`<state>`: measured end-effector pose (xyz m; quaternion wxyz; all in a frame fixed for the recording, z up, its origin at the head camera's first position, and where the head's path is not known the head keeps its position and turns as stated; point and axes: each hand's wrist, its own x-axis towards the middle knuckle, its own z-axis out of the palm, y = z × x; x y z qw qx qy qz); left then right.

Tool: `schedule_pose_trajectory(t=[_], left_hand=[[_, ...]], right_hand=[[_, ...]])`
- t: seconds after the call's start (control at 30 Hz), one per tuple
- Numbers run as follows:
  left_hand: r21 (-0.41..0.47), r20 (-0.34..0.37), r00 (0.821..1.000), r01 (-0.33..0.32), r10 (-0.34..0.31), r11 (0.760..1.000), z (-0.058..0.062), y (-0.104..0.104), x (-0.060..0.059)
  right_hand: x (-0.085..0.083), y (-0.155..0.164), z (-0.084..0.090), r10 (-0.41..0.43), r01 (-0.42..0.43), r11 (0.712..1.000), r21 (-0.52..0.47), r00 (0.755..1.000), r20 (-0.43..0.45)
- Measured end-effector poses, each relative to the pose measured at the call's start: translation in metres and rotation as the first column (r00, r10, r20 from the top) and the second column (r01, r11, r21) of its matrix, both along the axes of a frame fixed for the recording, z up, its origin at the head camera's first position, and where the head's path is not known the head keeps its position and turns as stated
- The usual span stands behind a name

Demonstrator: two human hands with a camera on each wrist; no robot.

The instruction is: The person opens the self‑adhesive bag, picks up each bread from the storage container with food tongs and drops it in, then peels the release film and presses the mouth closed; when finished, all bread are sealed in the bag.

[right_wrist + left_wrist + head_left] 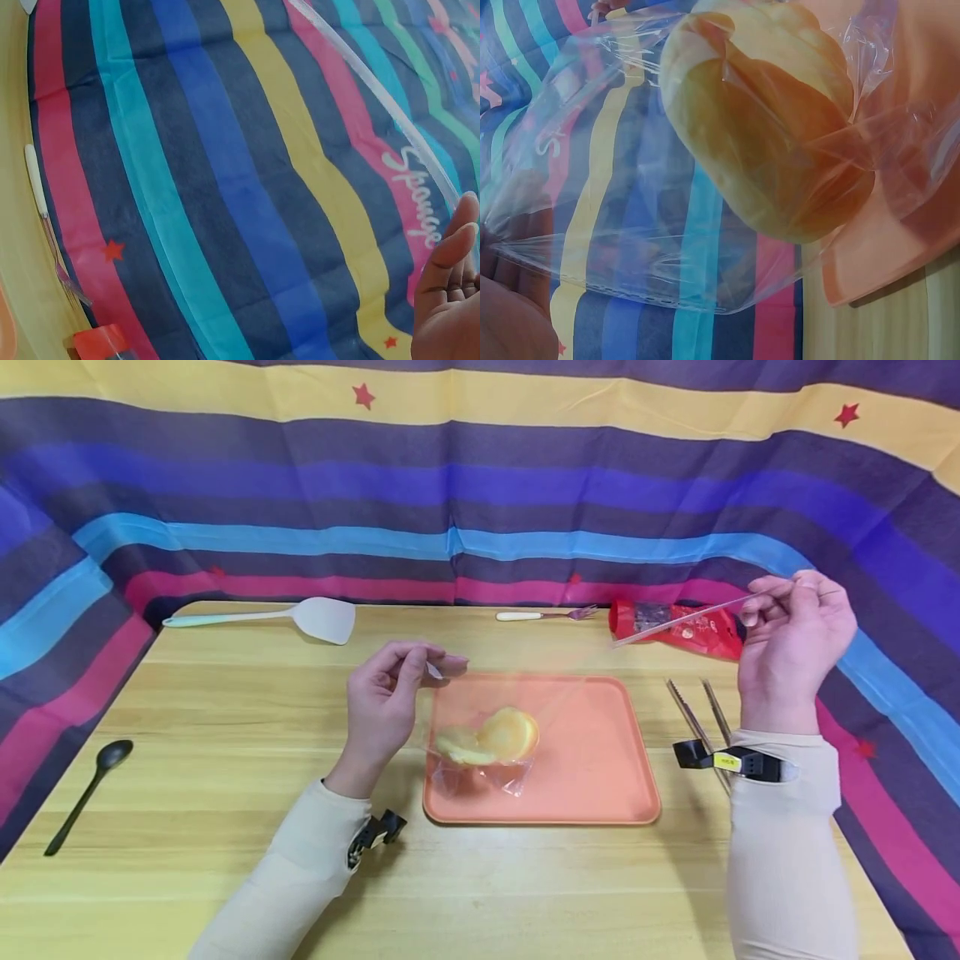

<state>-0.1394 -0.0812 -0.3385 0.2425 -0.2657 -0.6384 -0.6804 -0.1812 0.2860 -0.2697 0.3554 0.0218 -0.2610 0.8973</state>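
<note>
My left hand (386,710) pinches the edge of a clear plastic bag (652,259) over the left side of an orange tray (600,760). Yellow-brown bread (780,157) lies inside the bag, showing as rounded lobes; whether it is one piece or two I cannot tell. Raised at the far right, my right hand (798,627) holds one end of a narrow translucent strip (375,90) between thumb and fingers. The strip slants down toward the left in the head view. Whether it is joined to the bag is not clear.
A white spatula (326,620), a small fork (547,615) and a red packet (697,628) lie along the back edge. Metal tongs (690,714) lie right of the tray, partly under my right wrist. A black spoon (97,785) is at the left. Striped cloth (300,485) hangs behind.
</note>
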Motion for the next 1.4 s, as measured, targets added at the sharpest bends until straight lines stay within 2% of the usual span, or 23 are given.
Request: schedule_pose_trajectory(t=[0.2, 0.53, 0.6, 0.7, 0.8, 0.83, 0.87, 0.9, 0.97, 1.0, 1.1, 1.2, 1.23, 1.27, 1.3, 1.37, 1.4], left_hand=[[0.013, 0.002, 0.999, 0.035, -0.035, 0.999, -0.001, 0.0, -0.001], [-0.004, -0.011, 0.998, 0.056, -0.056, 0.998, -0.003, 0.004, -0.003], [-0.01, -0.005, 0.998, 0.062, -0.062, 0.998, -0.003, 0.005, -0.003], [-0.009, 0.001, 0.997, 0.078, -0.078, 0.997, -0.002, 0.006, -0.003], [-0.008, 0.005, 0.995, 0.097, -0.097, 0.995, 0.0, 0.006, -0.003], [-0.007, 0.005, 0.995, 0.102, -0.102, 0.995, 0.0, 0.006, -0.003], [-0.008, 0.005, 0.994, 0.106, -0.106, 0.994, 0.001, 0.006, -0.003], [-0.009, 0.004, 0.994, 0.109, -0.109, 0.994, 0.001, 0.006, -0.002], [-0.011, 0.002, 0.995, 0.104, -0.104, 0.994, 0.001, 0.005, -0.002], [-0.011, 0.001, 0.995, 0.101, -0.101, 0.995, 0.001, 0.005, -0.001], [-0.009, -0.002, 0.996, 0.087, -0.087, 0.996, 0.0, 0.005, -0.001], [-0.01, -0.004, 0.996, 0.084, -0.084, 0.996, 0.0, 0.006, -0.001], [-0.01, -0.005, 0.997, 0.083, -0.083, 0.996, -0.001, 0.006, -0.001], [-0.01, -0.007, 0.996, 0.084, -0.084, 0.996, -0.001, 0.006, -0.001], [-0.011, -0.008, 0.996, 0.084, -0.084, 0.996, -0.001, 0.006, -0.001], [-0.011, -0.009, 0.996, 0.085, -0.085, 0.996, -0.001, 0.007, -0.001], [-0.01, -0.009, 0.996, 0.084, -0.085, 0.996, -0.001, 0.007, -0.001]], right_hand=[[0.002, 0.015, 0.0, 0.003, 0.001, 0.997, -0.074, 0.998, 0.056], [0.003, 0.035, 0.0, -0.026, 0.038, 0.996, -0.076, 0.987, 0.161], [0.005, 0.039, 0.0, -0.021, 0.027, 0.999, -0.036, 0.988, 0.152], [0.011, 0.042, 0.0, 0.007, -0.018, 0.996, 0.084, 0.991, 0.136], [0.018, 0.046, 0.0, 0.057, -0.103, 0.957, 0.27, 0.983, 0.172], [0.021, 0.048, 0.0, 0.074, -0.141, 0.929, 0.343, 0.977, 0.201], [0.023, 0.05, 0.001, 0.092, -0.188, 0.889, 0.419, 0.967, 0.239], [0.025, 0.051, 0.001, 0.104, -0.237, 0.839, 0.49, 0.954, 0.282], [0.026, 0.054, 0.0, 0.117, -0.339, 0.721, 0.604, 0.919, 0.376], [0.025, 0.055, 0.0, 0.101, -0.387, 0.648, 0.656, 0.897, 0.43], [0.02, 0.055, -0.004, -0.017, -0.504, 0.393, 0.769, 0.832, 0.554], [0.009, 0.051, -0.014, -0.149, -0.583, 0.145, 0.799, 0.786, 0.6], [0.004, 0.05, -0.019, -0.169, -0.605, 0.082, 0.792, 0.775, 0.609], [-0.001, 0.048, -0.024, -0.181, -0.625, 0.034, 0.78, 0.764, 0.62], [-0.007, 0.047, -0.031, -0.182, -0.642, -0.002, 0.767, 0.754, 0.631], [-0.019, 0.044, -0.046, -0.168, -0.682, -0.033, 0.731, 0.725, 0.668], [-0.025, 0.043, -0.054, -0.158, -0.699, -0.031, 0.714, 0.709, 0.687]])
